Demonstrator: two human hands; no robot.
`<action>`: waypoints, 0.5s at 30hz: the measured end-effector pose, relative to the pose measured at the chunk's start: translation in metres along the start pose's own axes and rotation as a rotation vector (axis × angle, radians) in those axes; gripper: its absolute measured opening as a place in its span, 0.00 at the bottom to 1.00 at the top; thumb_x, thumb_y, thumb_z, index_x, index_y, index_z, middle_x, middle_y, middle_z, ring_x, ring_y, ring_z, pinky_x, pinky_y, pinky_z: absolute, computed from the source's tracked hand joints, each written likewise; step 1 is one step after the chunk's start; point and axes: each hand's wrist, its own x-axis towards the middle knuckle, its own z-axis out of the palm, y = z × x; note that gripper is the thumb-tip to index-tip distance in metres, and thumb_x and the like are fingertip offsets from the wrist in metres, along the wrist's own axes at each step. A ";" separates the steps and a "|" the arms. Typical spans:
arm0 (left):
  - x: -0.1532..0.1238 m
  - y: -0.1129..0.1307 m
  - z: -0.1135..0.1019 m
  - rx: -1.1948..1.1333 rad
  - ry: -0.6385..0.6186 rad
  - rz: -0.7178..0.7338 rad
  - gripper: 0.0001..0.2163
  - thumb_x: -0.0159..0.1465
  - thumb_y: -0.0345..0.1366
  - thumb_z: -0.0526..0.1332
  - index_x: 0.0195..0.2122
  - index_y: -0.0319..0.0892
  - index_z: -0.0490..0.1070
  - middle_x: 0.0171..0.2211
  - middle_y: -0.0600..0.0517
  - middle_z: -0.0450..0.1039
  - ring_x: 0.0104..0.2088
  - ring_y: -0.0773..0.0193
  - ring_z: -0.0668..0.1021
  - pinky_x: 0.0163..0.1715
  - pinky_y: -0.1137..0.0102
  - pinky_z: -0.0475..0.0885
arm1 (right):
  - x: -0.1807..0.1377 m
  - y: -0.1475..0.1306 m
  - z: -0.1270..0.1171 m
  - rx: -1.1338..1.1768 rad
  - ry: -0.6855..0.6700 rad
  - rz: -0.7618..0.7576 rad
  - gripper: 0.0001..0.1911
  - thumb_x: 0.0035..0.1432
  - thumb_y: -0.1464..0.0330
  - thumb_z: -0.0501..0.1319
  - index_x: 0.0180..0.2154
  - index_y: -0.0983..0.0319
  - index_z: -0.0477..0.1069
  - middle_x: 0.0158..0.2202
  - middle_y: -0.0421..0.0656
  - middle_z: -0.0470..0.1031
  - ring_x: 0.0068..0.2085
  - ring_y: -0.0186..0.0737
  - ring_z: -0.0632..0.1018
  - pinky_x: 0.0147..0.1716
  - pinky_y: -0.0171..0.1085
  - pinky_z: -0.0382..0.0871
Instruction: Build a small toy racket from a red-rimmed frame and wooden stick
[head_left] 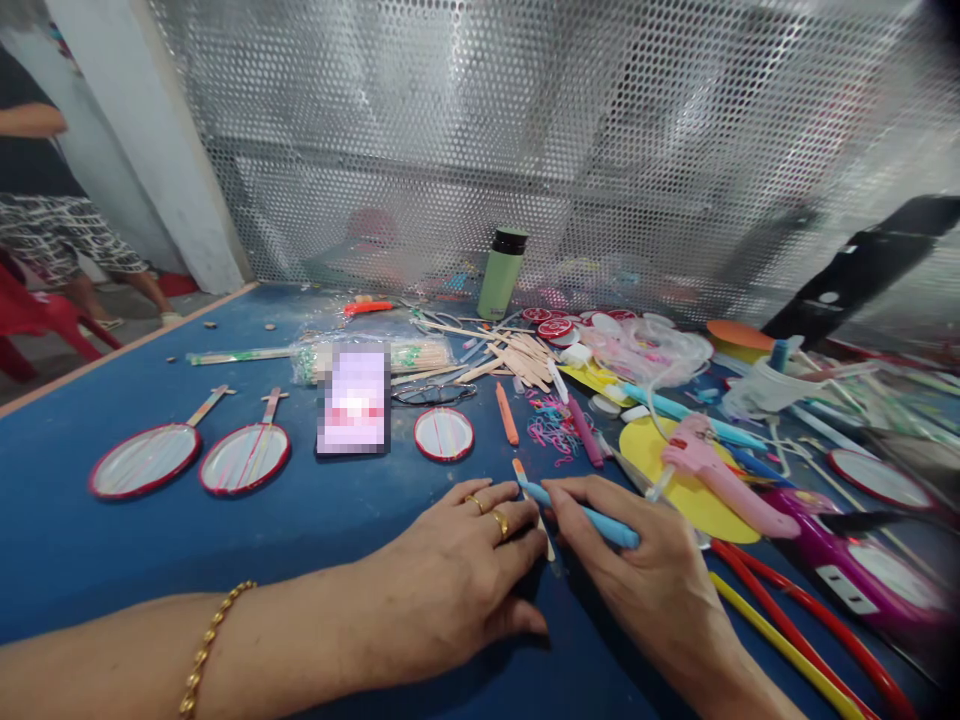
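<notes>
A wooden craft stick (550, 548) lies on the blue table, its far end coloured orange with blue beside it. Fingertips of my left hand (465, 545) press down on the stick from the left, with the thumb held apart. In a pen grip, my right hand (649, 545) holds a light blue marker (619, 530), its tip at the coloured end of the stick. Just beyond lies an orange marker (507, 414), with a purple marker (583, 430) by a heap of small coloured strands (553, 428). A round red-rimmed disc (444, 434) lies ahead of my left hand.
Two red-rimmed discs with stick handles (146, 462) lie left of a phone (351, 400). Behind are loose sticks (521, 355) and a green bottle (501, 275). A pink glue gun (727, 480) and red tubes (810, 610) crowd the right. A person (45, 170) stands far left.
</notes>
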 end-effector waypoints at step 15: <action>-0.001 0.000 0.002 0.004 0.025 0.007 0.25 0.70 0.51 0.57 0.59 0.35 0.66 0.60 0.39 0.69 0.63 0.46 0.68 0.63 0.52 0.61 | -0.003 -0.002 -0.002 -0.033 0.062 0.030 0.11 0.64 0.65 0.59 0.32 0.59 0.78 0.26 0.36 0.79 0.25 0.31 0.78 0.30 0.28 0.72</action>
